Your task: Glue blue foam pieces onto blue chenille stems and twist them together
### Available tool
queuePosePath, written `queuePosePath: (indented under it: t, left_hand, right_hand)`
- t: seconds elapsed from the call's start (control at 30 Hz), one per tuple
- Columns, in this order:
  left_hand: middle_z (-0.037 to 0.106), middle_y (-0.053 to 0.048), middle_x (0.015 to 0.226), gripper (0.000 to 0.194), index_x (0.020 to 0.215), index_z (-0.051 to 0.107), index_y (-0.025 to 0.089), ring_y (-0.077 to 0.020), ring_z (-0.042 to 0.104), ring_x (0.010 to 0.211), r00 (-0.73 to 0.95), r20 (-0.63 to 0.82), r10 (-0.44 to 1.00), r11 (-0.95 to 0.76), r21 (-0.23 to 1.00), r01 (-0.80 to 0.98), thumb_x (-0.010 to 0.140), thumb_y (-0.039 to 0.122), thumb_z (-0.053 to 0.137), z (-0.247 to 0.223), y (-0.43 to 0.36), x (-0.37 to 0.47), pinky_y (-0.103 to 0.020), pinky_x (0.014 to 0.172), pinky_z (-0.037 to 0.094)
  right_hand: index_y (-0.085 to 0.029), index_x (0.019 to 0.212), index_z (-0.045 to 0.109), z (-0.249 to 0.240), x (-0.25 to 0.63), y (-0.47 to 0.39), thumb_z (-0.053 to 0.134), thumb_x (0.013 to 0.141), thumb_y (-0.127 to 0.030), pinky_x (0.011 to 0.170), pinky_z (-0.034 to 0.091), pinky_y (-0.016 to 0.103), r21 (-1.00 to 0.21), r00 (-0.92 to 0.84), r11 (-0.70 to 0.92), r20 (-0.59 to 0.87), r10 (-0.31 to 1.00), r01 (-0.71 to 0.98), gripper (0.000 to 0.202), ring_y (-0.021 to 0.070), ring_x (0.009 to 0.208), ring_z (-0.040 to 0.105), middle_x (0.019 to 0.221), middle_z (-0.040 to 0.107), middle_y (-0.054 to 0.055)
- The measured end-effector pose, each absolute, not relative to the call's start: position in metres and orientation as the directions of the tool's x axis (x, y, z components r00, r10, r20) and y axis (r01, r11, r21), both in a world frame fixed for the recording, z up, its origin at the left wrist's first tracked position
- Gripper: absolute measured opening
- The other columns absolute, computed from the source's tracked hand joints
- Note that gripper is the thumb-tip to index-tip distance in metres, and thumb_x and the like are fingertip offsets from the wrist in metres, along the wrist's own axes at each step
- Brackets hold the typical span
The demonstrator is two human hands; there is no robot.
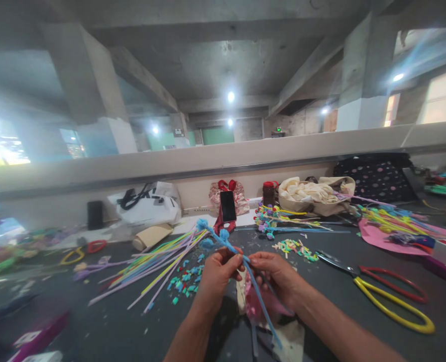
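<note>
Near the table's front, my left hand (223,271) pinches a blue pipe-cleaner flower stem (228,245) just below its fluffy blue buds. Close beside it, my right hand (273,274) is closed on the same stem, its fingertips almost meeting those of the left. The stem's long tail hangs down and to the right below the hands. Small blue and green snippets (185,281) lie to the left of my left hand. Under the hands is a pink piece (262,299), partly covered by them.
Large scissors with red and yellow handles (394,306) lie open at the right. Coloured pipe cleaners (158,264) fan out at the left. Behind stand a phone (228,206), a brown jar with a red lid (269,193), a white bag (147,208) and a cloth bag (313,198).
</note>
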State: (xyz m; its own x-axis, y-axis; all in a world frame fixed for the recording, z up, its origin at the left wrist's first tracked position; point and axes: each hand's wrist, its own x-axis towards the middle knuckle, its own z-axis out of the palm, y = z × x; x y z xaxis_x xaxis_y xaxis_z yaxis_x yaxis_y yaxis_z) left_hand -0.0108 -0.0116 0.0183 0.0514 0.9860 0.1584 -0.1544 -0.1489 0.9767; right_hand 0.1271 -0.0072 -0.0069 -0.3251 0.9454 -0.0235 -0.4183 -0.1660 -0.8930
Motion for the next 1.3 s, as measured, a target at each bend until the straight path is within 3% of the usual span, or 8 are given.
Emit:
queuePosePath:
  t: [0.27,0.53,0.7,0.87,1.1,1.2,1.3]
  left_hand:
    - [0.055,0.004,0.048,0.013,0.068,0.058,0.014,-0.0092,0.049,0.045,0.059,0.179,0.982,-0.17,0.976,-0.136,0.059,0.023,0.061,0.02,-0.012,-0.011,-0.02,0.042,0.037]
    - [0.05,0.006,0.04,0.013,0.07,0.058,0.014,-0.0054,0.04,0.036,0.14,0.164,0.977,-0.145,0.98,-0.134,0.062,0.024,0.06,0.02,-0.012,-0.015,-0.018,0.039,0.026]
    - [0.05,0.006,0.043,0.016,0.07,0.059,0.014,-0.004,0.037,0.036,0.108,0.147,0.983,-0.128,0.978,-0.164,0.059,0.025,0.063,0.015,-0.008,-0.017,-0.017,0.039,0.026]
    - [0.048,0.006,0.042,0.019,0.071,0.058,0.014,-0.0048,0.039,0.037,0.169,0.042,0.985,-0.004,0.977,-0.215,0.058,0.026,0.064,0.012,-0.004,-0.019,-0.016,0.038,0.026]
    - [0.052,0.003,0.047,0.016,0.071,0.059,0.013,-0.0066,0.045,0.041,0.159,0.097,0.983,-0.076,0.988,-0.136,0.06,0.024,0.062,0.012,-0.003,-0.018,-0.017,0.04,0.031]
    - [0.052,0.004,0.047,0.015,0.071,0.059,0.013,-0.0062,0.044,0.04,0.158,0.09,0.983,-0.07,0.989,-0.131,0.061,0.023,0.062,0.01,-0.001,-0.018,-0.017,0.039,0.032]
    - [0.051,0.004,0.047,0.017,0.071,0.058,0.013,-0.0058,0.044,0.04,0.136,0.079,0.988,-0.059,0.988,-0.145,0.06,0.025,0.062,0.009,-0.001,-0.017,-0.017,0.039,0.033]
  right_hand:
    - [-0.014,0.06,0.056,-0.012,0.124,-0.01,0.065,0.06,-0.023,0.045,0.036,0.02,-0.852,-0.375,-0.214,-0.022,0.927,-0.478,0.012,0.0065,0.04,0.045,0.047,0.053,-0.005]
    - [-0.011,0.066,0.06,-0.015,0.124,-0.012,0.062,0.064,-0.021,0.055,0.04,0.024,-0.822,-0.494,-0.25,0.043,0.868,-0.512,0.011,0.0116,0.056,0.056,0.068,0.064,0.004]
    - [-0.011,0.063,0.058,-0.014,0.128,-0.007,0.065,0.063,-0.025,0.048,0.037,0.019,-0.9,-0.391,-0.095,0.087,0.916,-0.425,0.015,0.0073,0.046,0.053,0.059,0.064,0.003]
    - [-0.012,0.064,0.057,-0.016,0.13,-0.003,0.066,0.064,-0.029,0.039,0.033,0.016,-0.929,-0.35,-0.051,0.087,0.933,-0.366,0.02,0.0056,0.039,0.049,0.053,0.061,0.0]
    - [-0.013,0.062,0.056,-0.019,0.131,-0.003,0.067,0.061,-0.031,0.036,0.032,0.016,-0.966,-0.337,-0.006,0.083,0.938,-0.257,0.021,0.0063,0.037,0.047,0.047,0.054,-0.004]
    - [-0.013,0.06,0.056,-0.016,0.129,-0.004,0.065,0.063,-0.028,0.038,0.033,0.017,-0.976,-0.287,0.081,0.138,0.948,-0.202,0.018,0.0057,0.038,0.045,0.047,0.053,-0.005]
    - [-0.013,0.059,0.058,-0.012,0.126,-0.008,0.061,0.066,-0.023,0.042,0.035,0.018,-0.953,-0.187,0.301,0.292,0.938,0.02,0.013,0.0071,0.041,0.046,0.047,0.052,-0.004]
